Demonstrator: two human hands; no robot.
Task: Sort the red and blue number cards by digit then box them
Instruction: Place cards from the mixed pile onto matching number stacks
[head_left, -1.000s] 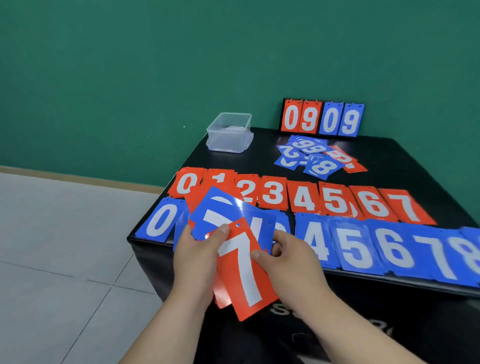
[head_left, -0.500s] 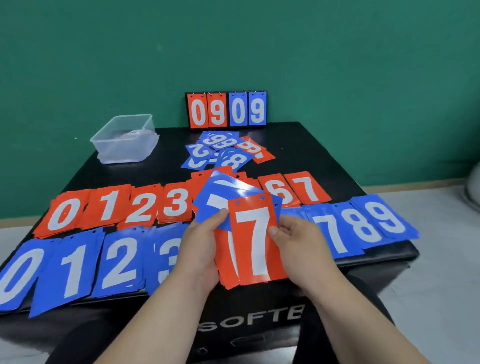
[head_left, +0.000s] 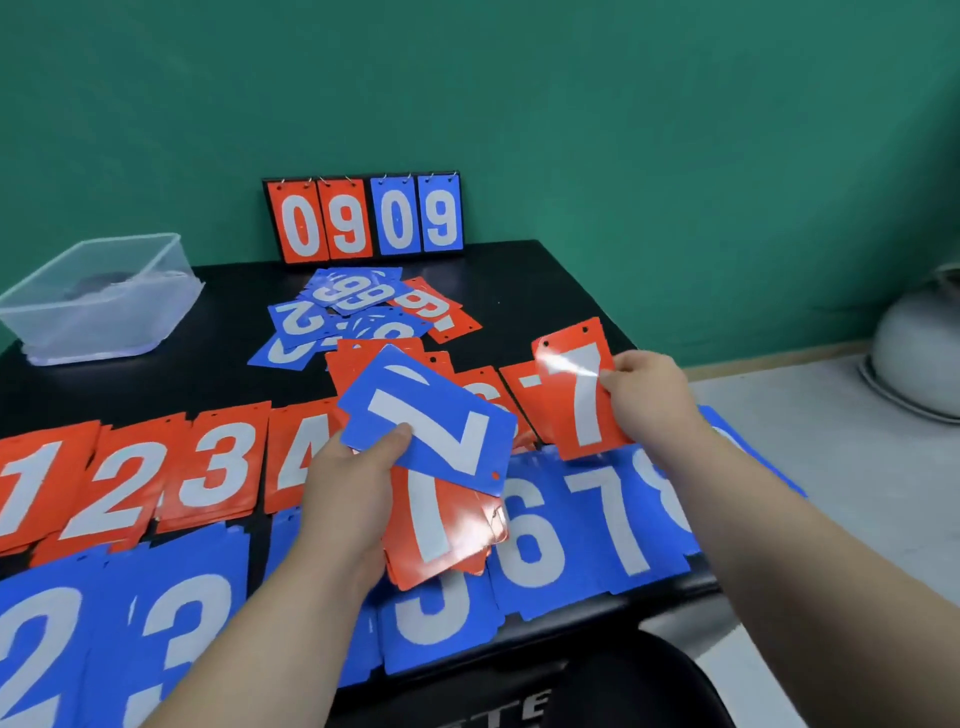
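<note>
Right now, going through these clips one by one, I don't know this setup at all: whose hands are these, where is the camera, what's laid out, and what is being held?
There is no machine here: a person works with bare hands, and the single picture comes from a camera on their head, looking forward and down.

On the black table lie two sorted rows: red number cards behind, blue number cards nearer the person. Behind them lies a loose unsorted pile, a clear plastic box at the far left, and a small flip scoreboard reading 09 09 against the green wall.

The right hand pinches a single red 7 card above the red row's 7 spot. The left hand grips a small fanned stack, a blue card on top of red ones.
</note>
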